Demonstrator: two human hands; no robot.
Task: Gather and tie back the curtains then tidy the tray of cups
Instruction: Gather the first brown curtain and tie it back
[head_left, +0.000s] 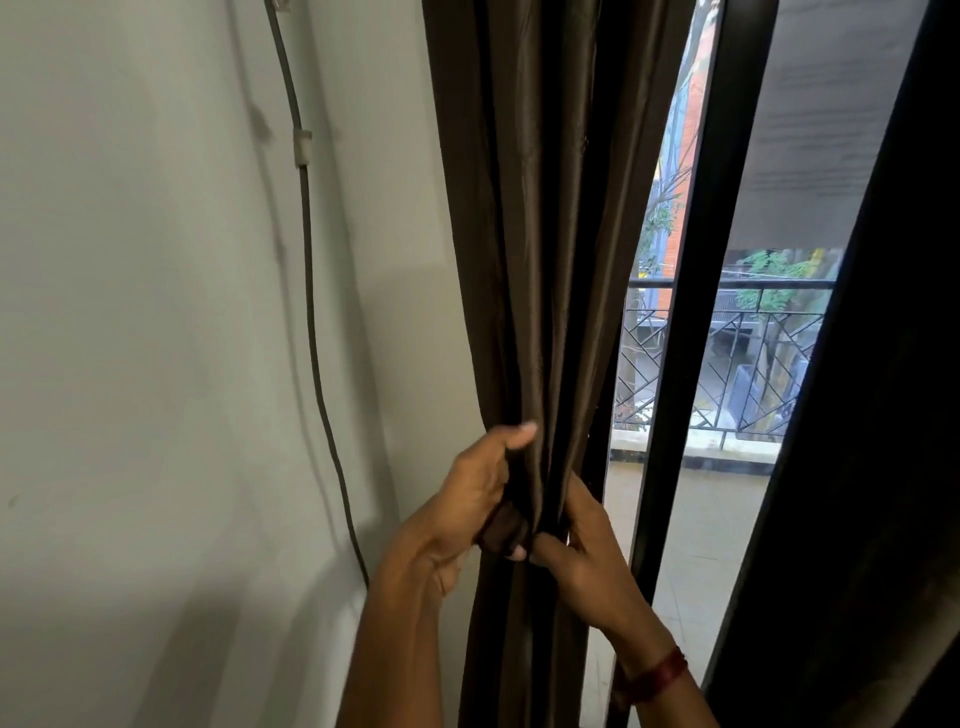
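Note:
A dark brown curtain (540, 234) hangs bunched into narrow folds beside the grey wall, left of a glass door. My left hand (470, 493) grips the gathered folds from the left, thumb pressed on the front of the fabric. My right hand (587, 545) clutches the same bunch from the right, fingers wrapped into the cloth just below the left thumb; a red thread band circles that wrist. A second dark curtain (857, 467) hangs loose at the far right edge. No tray or cups are in view.
A grey cable (311, 312) clipped to the wall (156, 364) runs down left of the curtain. The black door frame (691, 312) stands just right of the bunch. Through the glass a balcony railing (737, 364) and tiled floor show.

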